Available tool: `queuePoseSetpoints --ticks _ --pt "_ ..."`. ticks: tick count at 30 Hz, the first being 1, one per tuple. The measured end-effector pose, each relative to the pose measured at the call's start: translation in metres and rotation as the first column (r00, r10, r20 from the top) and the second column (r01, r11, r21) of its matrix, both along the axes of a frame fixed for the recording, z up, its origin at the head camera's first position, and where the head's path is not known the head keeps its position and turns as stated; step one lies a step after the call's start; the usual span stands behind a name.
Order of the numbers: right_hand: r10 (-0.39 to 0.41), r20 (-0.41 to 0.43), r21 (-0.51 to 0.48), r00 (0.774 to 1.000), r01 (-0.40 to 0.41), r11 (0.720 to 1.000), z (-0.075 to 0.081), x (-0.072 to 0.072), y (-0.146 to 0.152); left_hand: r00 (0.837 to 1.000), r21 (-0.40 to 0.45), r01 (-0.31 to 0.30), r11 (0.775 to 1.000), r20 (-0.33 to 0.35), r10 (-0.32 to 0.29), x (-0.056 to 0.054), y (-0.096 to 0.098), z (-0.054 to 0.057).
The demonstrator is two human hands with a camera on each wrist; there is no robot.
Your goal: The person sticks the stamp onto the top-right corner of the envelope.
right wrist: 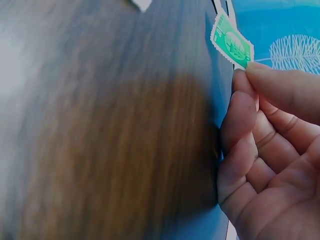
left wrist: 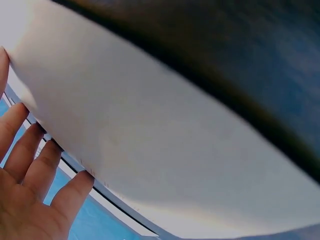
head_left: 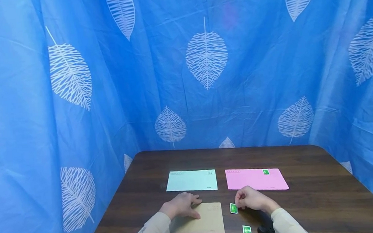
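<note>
Only the right wrist view shows the stamp's (right wrist: 232, 42) toothed border, one corner pinched between the right hand's (right wrist: 280, 145) thumb and finger. In the head view, it sits just right of the tan paper envelope (head_left: 208, 223); the left hand (head_left: 182, 205), fingers spread, lies over that. Wood grain runs from the pink envelope (head_left: 251, 180) to the table's (head_left: 328, 192) right edge.

Pinched by one corner in the right hand (head_left: 254, 200), a green stamp (head_left: 233, 208) with a white perforated border, jutting out left of the fingertips. Lying partly beneath the left hand (head_left: 182, 205), a tan envelope (head_left: 211, 221) with faint printing, extending rightward past that hand.
</note>
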State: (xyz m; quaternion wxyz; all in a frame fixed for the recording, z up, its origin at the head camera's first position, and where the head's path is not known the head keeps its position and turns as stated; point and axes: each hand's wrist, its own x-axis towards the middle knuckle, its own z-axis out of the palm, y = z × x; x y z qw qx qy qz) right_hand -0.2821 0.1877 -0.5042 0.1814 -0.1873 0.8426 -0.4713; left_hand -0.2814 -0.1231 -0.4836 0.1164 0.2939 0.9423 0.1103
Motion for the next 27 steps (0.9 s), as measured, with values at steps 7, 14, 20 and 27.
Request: queuePoseSetpoints --ticks 7,14,20,27 --pt "-0.008 0.011 -0.004 1.000 0.008 1.000 -0.005 -0.002 -0.007 1.000 -0.006 -0.018 1.000 0.014 0.018 0.002 0.001 -0.003" --pt "-0.008 0.009 -0.016 1.000 0.008 1.000 -0.005 -0.002 -0.013 1.000 -0.016 -0.023 1.000 0.008 0.023 0.002 0.002 -0.004" --pt "-0.011 0.006 -0.017 1.000 0.011 1.000 -0.004 -0.004 -0.016 1.000 -0.001 -0.021 1.000 0.013 0.021 0.001 0.002 -0.003" --pt "-0.027 0.008 -0.004 1.000 0.027 1.000 0.001 -0.005 -0.018 1.000 0.005 -0.020 1.000 0.011 0.020 -0.002 0.002 -0.003"
